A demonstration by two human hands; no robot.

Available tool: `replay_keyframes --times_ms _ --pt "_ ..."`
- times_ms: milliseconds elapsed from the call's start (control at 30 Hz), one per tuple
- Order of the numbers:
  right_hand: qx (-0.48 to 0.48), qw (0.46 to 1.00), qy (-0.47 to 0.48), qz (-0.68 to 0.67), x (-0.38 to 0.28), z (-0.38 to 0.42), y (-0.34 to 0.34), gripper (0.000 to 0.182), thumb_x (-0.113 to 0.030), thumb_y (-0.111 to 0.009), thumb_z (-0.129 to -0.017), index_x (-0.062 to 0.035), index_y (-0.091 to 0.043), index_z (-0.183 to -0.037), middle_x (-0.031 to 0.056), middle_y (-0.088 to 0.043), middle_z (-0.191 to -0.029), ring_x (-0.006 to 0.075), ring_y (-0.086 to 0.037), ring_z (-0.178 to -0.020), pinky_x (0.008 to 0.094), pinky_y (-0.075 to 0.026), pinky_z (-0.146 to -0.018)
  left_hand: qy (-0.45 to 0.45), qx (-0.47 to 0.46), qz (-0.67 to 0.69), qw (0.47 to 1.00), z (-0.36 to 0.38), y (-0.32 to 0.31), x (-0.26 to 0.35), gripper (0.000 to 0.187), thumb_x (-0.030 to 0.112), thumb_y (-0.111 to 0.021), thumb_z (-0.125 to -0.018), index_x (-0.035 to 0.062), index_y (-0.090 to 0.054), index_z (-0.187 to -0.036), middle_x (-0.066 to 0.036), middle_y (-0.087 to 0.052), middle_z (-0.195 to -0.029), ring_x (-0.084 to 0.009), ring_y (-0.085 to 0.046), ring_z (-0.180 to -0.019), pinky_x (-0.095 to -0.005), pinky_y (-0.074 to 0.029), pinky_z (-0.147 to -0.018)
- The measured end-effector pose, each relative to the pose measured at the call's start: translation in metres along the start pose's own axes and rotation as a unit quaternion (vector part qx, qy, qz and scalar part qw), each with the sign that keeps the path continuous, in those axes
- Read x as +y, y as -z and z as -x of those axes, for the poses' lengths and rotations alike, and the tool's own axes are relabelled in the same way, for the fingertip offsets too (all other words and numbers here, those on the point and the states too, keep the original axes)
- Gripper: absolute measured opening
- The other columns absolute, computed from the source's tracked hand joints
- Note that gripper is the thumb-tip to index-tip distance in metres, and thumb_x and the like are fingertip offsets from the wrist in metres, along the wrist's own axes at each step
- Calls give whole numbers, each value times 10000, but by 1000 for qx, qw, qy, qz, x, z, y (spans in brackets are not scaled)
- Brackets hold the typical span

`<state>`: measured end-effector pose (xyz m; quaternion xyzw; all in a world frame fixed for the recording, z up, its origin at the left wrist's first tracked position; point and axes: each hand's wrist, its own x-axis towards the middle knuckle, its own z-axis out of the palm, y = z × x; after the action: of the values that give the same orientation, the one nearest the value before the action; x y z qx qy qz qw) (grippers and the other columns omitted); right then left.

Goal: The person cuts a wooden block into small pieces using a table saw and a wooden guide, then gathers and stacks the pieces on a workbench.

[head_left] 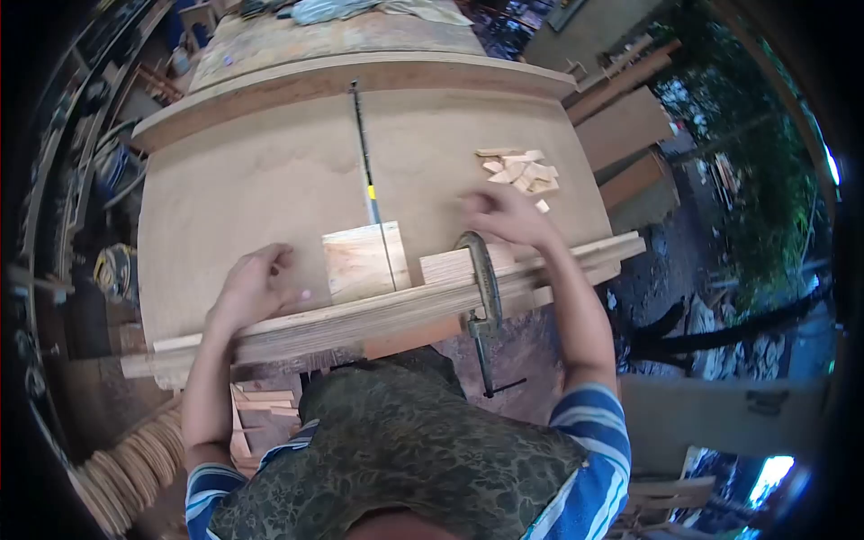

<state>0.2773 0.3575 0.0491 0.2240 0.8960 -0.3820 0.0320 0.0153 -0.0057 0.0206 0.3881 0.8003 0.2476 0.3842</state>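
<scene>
My left hand [256,286] is over the board at the left, left of a square wood block [353,261], its fingers apart and holding nothing. My right hand [502,214] is blurred, above the board near a pile of small wood offcuts [524,171]; whether its fingers hold anything cannot be made out. The square block lies against the long wooden fence [315,326], with a thin dark line across it. A C-clamp [487,279] grips the fence beside a smaller wood block [446,266]. Beyond the square block, a dark slot with a yellow mark [371,192] runs up the board.
A raised wooden rail [360,74] crosses the far edge of the board [243,180]. Behind it stands a table [360,34] with cloth and a plastic bag. The clamp's screw [486,364] hangs below the fence near my body. Stacked boards [621,135] stand at the right.
</scene>
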Motion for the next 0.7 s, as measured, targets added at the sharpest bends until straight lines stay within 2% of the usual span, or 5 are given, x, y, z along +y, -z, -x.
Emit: replay_keyframes --times_ms 67,233,400,567,700 --pt "-108 994 18 24 12 -59 -34 601 -253 -838 -823 20 -640 -1320 91 -743 -997 192 -714 -910 336 -575 -801 -79 43 -126 988 -37 -26 -2 917 356 -951 -696 -36 -546 -1419 -249 -633 -1325 -378 -609 -1251 -450 -483 -1109" --pt "-213 933 101 272 0 -118 -87 775 -350 -943 -671 -5 -624 -1287 195 -731 -1100 382 -701 -1038 450 -556 -900 -87 -24 -266 960 -67 -56 16 1103 375 -982 -644 -46 -434 -1504 -244 -509 -1378 -421 -507 -1311 -456 -471 -1123" --pt "-228 931 146 245 9 -126 -93 649 -281 -934 -667 -19 -612 -1166 247 -722 -1061 404 -702 -1002 462 -556 -863 -119 4 -254 960 -79 -51 1 1168 430 -1004 -582 -34 -456 -1502 -239 -510 -1372 -422 -491 -1315 -461 -441 -1148" --pt "-256 963 78 -31 -5 -120 -67 461 -128 -859 -769 16 -626 -1139 144 -739 -907 271 -742 -871 377 -576 -754 -155 29 -209 965 -101 -40 -22 926 339 -980 -647 -6 -545 -1388 -229 -565 -1336 -397 -535 -1274 -461 -466 -1117" --pt "50 984 -84 -148 33 -106 -5 465 -145 -794 -864 64 -610 -1237 109 -715 -963 163 -714 -844 307 -577 -718 -98 -23 0 995 -106 -22 -24 696 160 -929 -746 6 -579 -1328 -161 -702 -1077 -308 -690 -1002 -414 -576 -946"
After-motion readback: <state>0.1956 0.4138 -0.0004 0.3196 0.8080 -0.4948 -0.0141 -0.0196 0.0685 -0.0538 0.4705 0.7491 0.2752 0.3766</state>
